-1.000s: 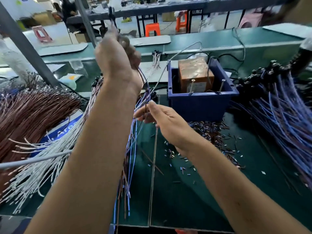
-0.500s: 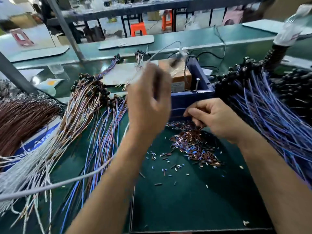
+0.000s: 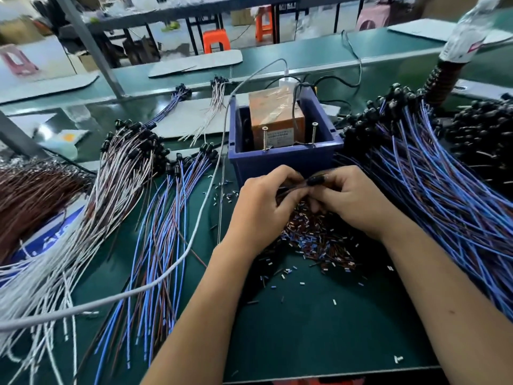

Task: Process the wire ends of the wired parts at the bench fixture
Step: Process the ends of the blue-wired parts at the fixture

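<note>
My left hand (image 3: 261, 201) and my right hand (image 3: 352, 201) meet just in front of the blue bin (image 3: 286, 162). Together they pinch a small black wired part (image 3: 316, 180) between the fingertips. Its wires are hidden under my hands. Inside the bin stands the fixture, an orange-brown box (image 3: 274, 115) with two upright screws at its front. A large heap of blue and brown wired parts (image 3: 433, 190) with black heads spreads out to the right. Another laid-out bunch (image 3: 163, 223) lies on the green mat to the left.
Cut insulation scraps (image 3: 313, 243) litter the mat under and below my hands. White-wired parts (image 3: 83, 223) and a brown wire bundle (image 3: 30, 195) lie at the far left. A grey cable (image 3: 194, 226) runs from the bin across the mat. A water bottle (image 3: 466, 31) stands at the back right.
My left hand dropped the bunch of blue wires at the left, then came down to join my right hand by the bin. Both now hold one black part.
</note>
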A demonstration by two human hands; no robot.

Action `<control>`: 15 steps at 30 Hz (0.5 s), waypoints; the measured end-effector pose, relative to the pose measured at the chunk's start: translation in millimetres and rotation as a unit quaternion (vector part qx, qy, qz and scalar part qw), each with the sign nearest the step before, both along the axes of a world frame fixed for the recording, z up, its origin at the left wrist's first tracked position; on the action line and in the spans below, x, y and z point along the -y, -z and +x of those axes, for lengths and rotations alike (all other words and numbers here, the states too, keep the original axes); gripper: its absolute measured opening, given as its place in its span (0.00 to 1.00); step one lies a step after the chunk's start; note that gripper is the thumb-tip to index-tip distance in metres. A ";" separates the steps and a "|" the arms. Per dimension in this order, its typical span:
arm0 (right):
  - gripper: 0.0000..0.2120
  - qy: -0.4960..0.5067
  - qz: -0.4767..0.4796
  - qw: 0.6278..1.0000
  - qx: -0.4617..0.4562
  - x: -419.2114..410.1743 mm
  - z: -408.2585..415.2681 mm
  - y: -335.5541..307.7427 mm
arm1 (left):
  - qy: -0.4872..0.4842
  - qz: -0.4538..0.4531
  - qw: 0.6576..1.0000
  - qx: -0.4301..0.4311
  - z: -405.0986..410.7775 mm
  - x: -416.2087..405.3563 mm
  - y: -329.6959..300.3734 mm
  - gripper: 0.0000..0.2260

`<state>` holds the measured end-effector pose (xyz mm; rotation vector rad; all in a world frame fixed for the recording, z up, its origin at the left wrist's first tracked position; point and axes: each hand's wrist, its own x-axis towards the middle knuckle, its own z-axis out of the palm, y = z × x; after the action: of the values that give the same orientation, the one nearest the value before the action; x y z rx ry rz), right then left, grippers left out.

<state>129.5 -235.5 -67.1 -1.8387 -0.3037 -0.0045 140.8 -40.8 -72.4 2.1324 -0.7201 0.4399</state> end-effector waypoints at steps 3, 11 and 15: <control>0.02 0.042 0.048 0.998 -0.013 0.3 2.5 2.5 | 0.010 0.007 0.999 -0.043 1.1 -2.7 3.4 0.05; 0.05 0.138 0.099 0.985 0.000 7.6 9.2 6.3 | -0.088 -0.015 0.996 -0.016 10.3 -16.5 7.7 0.07; 0.04 0.123 0.105 0.987 0.021 2.5 8.4 6.9 | -0.068 -0.007 0.998 0.008 6.9 -11.6 7.9 0.06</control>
<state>137.9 -238.0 -74.0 -1.6573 -0.0986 -0.2381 147.8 -29.2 -80.3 2.1752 -0.5812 0.5323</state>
